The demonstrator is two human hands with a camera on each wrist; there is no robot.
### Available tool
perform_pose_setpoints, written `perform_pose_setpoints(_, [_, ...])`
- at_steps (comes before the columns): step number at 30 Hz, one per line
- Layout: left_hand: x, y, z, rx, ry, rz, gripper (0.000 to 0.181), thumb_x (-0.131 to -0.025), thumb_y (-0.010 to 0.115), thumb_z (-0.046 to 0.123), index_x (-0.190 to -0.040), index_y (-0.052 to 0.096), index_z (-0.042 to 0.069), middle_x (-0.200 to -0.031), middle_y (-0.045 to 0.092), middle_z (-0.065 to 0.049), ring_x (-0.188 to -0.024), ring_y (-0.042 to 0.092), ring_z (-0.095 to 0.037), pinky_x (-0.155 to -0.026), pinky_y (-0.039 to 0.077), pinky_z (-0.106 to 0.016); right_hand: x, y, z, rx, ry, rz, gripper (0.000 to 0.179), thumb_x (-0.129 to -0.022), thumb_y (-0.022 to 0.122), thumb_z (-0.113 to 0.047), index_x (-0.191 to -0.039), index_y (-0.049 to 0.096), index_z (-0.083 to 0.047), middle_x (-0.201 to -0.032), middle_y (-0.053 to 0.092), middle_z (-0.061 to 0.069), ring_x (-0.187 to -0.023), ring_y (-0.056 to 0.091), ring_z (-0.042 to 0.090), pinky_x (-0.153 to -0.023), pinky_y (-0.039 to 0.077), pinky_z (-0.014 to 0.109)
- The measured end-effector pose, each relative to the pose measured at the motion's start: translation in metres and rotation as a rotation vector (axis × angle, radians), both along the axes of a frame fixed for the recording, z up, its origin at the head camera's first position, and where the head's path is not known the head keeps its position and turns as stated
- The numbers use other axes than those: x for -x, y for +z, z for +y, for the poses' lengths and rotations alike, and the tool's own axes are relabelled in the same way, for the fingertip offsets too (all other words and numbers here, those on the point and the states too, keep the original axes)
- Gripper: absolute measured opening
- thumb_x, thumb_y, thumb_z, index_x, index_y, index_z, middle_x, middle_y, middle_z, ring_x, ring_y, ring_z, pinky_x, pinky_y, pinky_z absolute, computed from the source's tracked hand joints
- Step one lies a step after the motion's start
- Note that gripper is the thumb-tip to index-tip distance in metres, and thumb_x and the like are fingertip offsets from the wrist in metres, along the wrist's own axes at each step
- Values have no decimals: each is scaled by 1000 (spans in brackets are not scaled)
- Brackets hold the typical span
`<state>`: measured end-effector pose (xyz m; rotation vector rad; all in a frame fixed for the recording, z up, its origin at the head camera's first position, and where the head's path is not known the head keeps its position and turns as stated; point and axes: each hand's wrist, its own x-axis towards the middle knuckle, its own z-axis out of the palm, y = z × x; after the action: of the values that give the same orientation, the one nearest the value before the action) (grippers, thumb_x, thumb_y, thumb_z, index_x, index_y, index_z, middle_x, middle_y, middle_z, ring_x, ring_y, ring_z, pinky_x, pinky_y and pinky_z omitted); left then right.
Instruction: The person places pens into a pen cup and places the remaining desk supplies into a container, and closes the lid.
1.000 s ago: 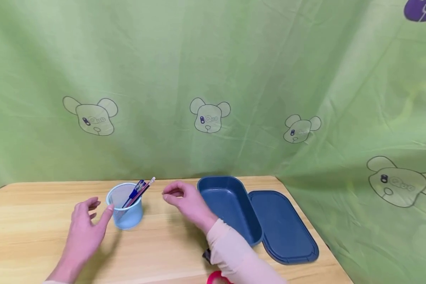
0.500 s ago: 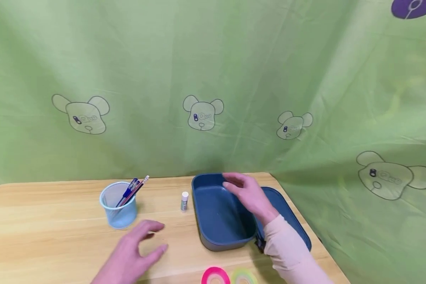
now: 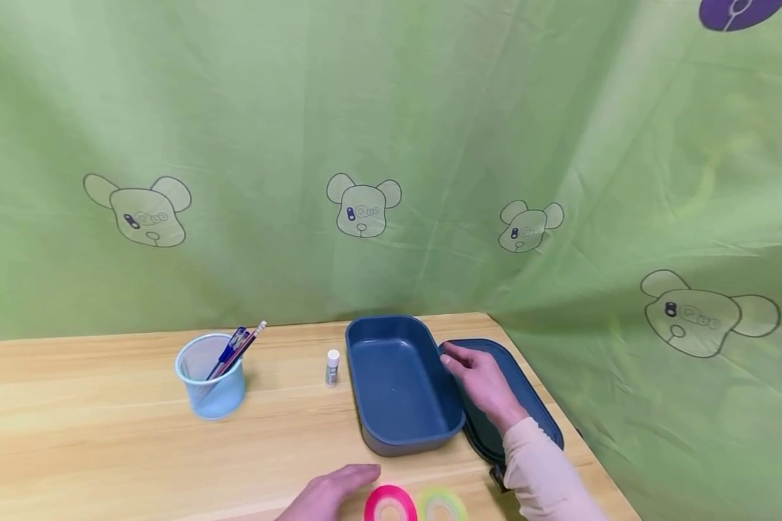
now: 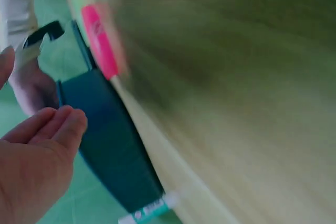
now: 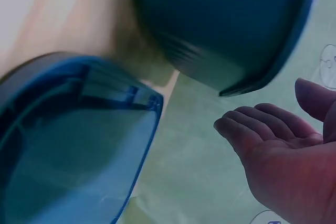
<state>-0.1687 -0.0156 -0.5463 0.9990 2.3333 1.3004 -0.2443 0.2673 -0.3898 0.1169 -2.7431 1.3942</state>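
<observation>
My right hand (image 3: 485, 383) hovers between the long dark blue box (image 3: 369, 427) and its flat blue lid (image 3: 528, 376). In the right wrist view its fingers (image 5: 270, 124) are loosely bent and hold nothing, apart from the box (image 5: 226, 19). At the front, my left hand (image 3: 331, 493) comes close to a pink tape roll (image 3: 373, 501); the left wrist view shows its fingers (image 4: 58, 124) extended with nothing in them. Beside the pink roll lies a yellow-green tape roll (image 3: 457, 503). A white-capped glue stick (image 3: 332, 367) stands upright left of the box.
A light blue mesh pen cup (image 3: 215, 401) with pens and a pencil (image 3: 250, 339) stands on the left of the wooden table (image 3: 104, 449). Green printed curtains (image 3: 267, 145) hang behind and to the right of the table.
My right hand has moved right from beside the glue stick, across the box, to over the lid. My left hand has left the pen cup and moved right and nearer, beside the tape rolls.
</observation>
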Motion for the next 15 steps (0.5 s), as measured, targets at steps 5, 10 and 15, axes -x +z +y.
perform_pose_setpoints(5, [-4,-1,14,52,0,47,71,-88,64,59,-139,56,11,-138,56,2,-128,49,-16,-103,47,-35,1,-11,3,-41,12,-28,43,-101,54,-12,-140,48,6,-140,51,23,-132,43,36,-111,36,49])
perform_pose_setpoints(10, [-22,44,15,32,31,106,56,-90,69,39,-125,62,-4,-121,64,-7,-114,58,-14,-96,51,-29,-2,-20,5,-78,34,-36,40,-101,52,-7,-137,50,9,-137,52,25,-132,42,39,-110,35,52])
perform_pose_setpoints(15, [-25,62,14,40,68,228,51,-83,76,30,-113,65,-10,-103,65,-11,-99,60,-13,-87,54,-26,-1,-24,4,-32,21,-38,39,-100,51,-5,-137,50,10,-137,52,26,-132,42,38,-110,35,52])
